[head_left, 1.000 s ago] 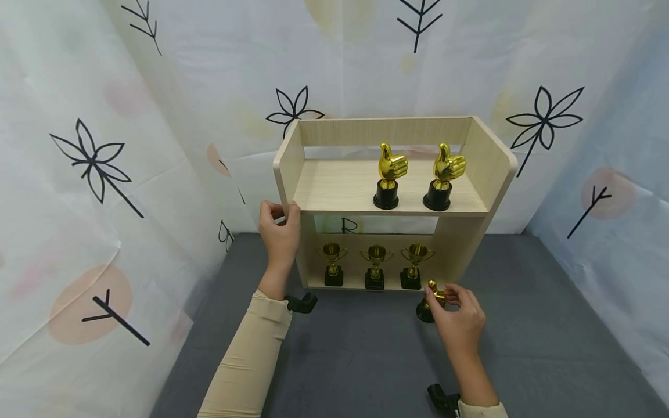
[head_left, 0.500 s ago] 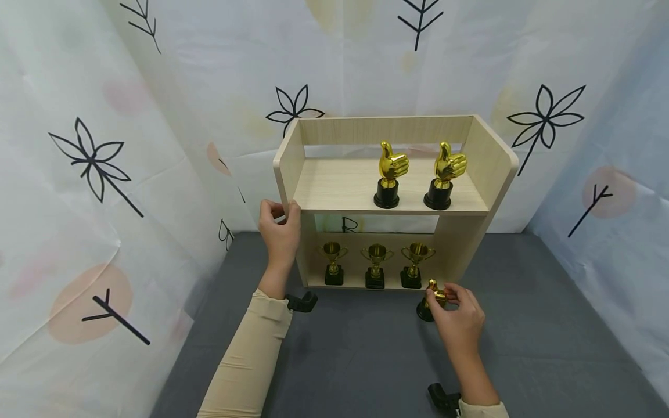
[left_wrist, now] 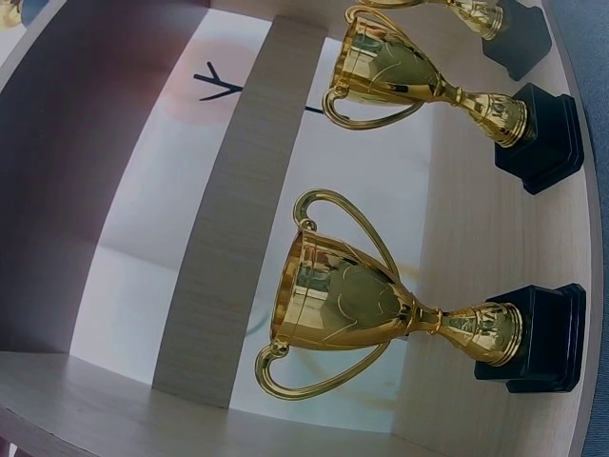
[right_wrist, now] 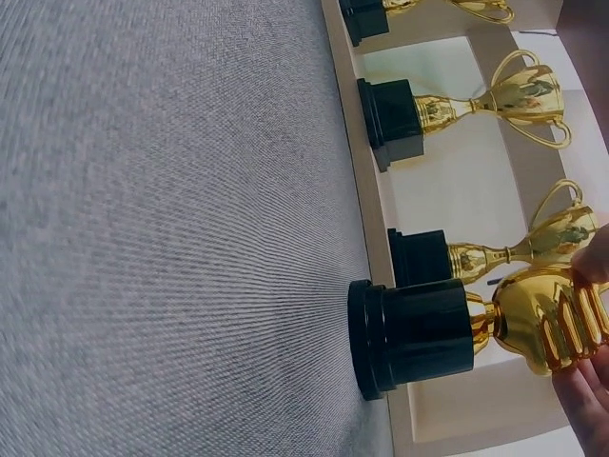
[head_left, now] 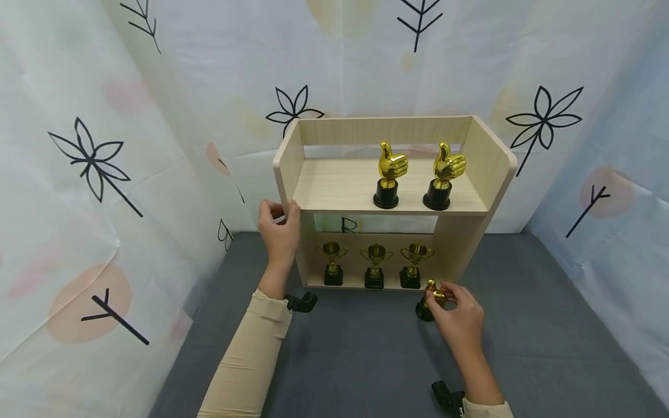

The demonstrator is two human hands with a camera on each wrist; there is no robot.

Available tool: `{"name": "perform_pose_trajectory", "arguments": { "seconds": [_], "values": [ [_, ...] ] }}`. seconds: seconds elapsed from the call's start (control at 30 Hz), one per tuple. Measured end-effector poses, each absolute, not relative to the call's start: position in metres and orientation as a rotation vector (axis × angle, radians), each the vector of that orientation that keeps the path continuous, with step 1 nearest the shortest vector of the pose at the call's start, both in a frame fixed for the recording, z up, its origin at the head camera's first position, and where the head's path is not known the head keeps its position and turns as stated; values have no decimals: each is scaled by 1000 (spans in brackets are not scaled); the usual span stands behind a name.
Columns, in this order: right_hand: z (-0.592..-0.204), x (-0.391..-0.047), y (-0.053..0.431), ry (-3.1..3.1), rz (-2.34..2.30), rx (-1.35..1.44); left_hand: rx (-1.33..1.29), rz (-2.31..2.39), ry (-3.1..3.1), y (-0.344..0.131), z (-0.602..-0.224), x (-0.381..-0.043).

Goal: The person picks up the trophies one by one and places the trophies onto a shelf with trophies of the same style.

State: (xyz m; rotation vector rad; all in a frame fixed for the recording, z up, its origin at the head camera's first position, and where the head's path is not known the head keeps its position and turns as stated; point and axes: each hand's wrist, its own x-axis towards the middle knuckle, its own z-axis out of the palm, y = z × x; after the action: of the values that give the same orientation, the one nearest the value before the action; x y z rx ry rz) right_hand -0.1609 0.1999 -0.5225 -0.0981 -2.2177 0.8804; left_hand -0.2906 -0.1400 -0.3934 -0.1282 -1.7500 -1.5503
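My right hand (head_left: 460,316) pinches a gold thumbs-up trophy (right_wrist: 547,319) by its golden hand part, thumb on one side and fingers on the other. Its round black base (right_wrist: 419,333) points down, just in front of the lower shelf's right part; whether it touches the table I cannot tell. At the left end of the wooden shelf unit (head_left: 392,213), my left hand (head_left: 279,232) grips the edge of the side panel. Two more thumbs-up trophies, one nearer the middle (head_left: 388,174) and one at the right (head_left: 441,174), stand upright on the upper shelf.
Three gold cup trophies stand in a row on the lower shelf: a left one (left_wrist: 352,300), a middle one (head_left: 375,266) and a right one (head_left: 414,265). Dark grey cloth (head_left: 355,360) covers the table. Patterned white fabric (head_left: 225,87) hangs behind and at the sides.
My right forearm has shifted very slightly to the right. The trophy in that hand, my left hand and the shelf unit look almost the same as before.
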Motion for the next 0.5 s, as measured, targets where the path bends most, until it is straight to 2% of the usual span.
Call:
{"name": "perform_pose_trajectory", "arguments": {
  "seconds": [0.5],
  "values": [
    [-526, -163, 199, -2158, 978, -88, -117, -1569, -1751, -140, -392, -289]
  ]
}}
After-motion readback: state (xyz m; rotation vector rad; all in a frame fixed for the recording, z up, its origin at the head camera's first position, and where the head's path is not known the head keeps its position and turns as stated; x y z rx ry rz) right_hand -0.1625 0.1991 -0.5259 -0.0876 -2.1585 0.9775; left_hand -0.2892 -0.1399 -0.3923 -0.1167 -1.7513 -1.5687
